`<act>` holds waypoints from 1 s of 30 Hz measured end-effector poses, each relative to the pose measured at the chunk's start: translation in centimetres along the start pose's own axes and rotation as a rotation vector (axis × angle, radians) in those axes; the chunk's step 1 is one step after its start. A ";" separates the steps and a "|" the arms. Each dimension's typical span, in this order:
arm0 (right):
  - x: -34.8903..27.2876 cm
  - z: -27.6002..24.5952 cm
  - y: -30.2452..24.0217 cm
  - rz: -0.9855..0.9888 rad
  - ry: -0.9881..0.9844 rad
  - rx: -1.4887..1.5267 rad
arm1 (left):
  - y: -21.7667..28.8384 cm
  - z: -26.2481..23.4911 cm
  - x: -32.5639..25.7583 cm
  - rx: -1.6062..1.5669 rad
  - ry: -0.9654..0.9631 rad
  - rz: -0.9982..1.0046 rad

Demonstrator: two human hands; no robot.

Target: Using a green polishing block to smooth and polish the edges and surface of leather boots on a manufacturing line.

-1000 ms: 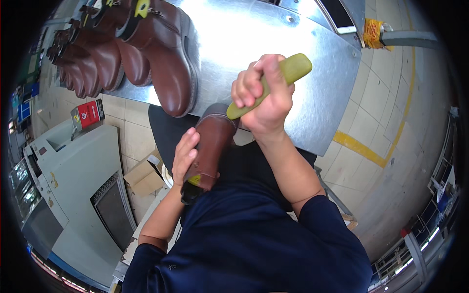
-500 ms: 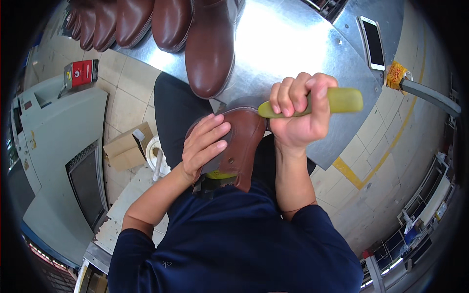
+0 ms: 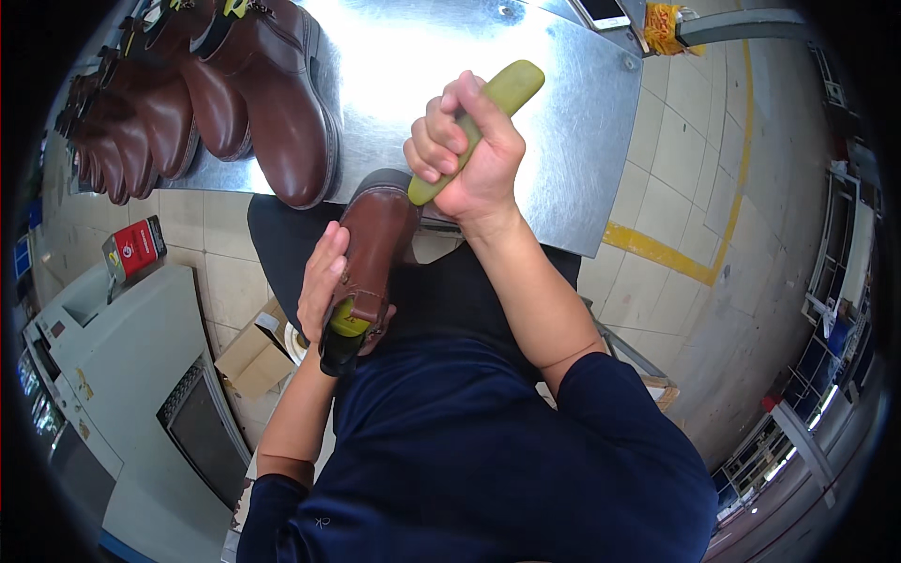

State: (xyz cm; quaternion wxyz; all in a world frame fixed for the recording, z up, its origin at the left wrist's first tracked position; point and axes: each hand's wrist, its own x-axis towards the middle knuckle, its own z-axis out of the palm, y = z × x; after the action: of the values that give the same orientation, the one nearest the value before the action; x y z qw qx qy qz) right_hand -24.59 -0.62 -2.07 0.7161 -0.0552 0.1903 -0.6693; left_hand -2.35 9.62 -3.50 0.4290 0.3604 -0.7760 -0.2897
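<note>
A brown leather boot (image 3: pixel 374 235) with a dark sole lies across my lap, its shaft toward me and a yellow-green lining or insert showing in the opening. My left hand (image 3: pixel 322 281) holds it around the shaft, with fingertips visible on the far side too. In a closed fist, my right hand (image 3: pixel 474 155) grips a smooth olive-green bar (image 3: pixel 518 86). The bar's lower end touches or nearly touches the boot beside the sole edge; exact contact I cannot tell.
More brown boots (image 3: pixel 286 141) stand in a row along the left of the metal table (image 3: pixel 563 141). A white phone (image 3: pixel 603 11) and a yellow packet (image 3: pixel 663 28) are at the far right. A grey machine (image 3: pixel 122 375) and a cardboard box (image 3: pixel 251 361) sit on my left.
My view has shifted. The boot has turned more upright onto its side, and my left hand has moved from its top to its left side. The bar has tilted from level to steep.
</note>
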 end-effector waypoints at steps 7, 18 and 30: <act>0.2 1.4 0.2 -0.023 0.005 -0.168 | 0.6 0.0 0.7 0.142 0.048 0.017; 3.7 2.6 0.9 0.322 -0.057 -0.251 | -1.2 0.3 0.3 0.004 0.156 0.081; 2.5 6.0 1.0 0.249 -0.508 -0.945 | 1.8 -0.9 2.6 0.024 0.087 0.041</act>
State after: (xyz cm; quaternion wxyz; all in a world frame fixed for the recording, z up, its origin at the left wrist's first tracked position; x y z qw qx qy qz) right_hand -21.52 -3.99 2.60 0.7106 -0.5073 0.2964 -0.3871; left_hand -3.12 8.42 -0.53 0.4639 0.3618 -0.7671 -0.2558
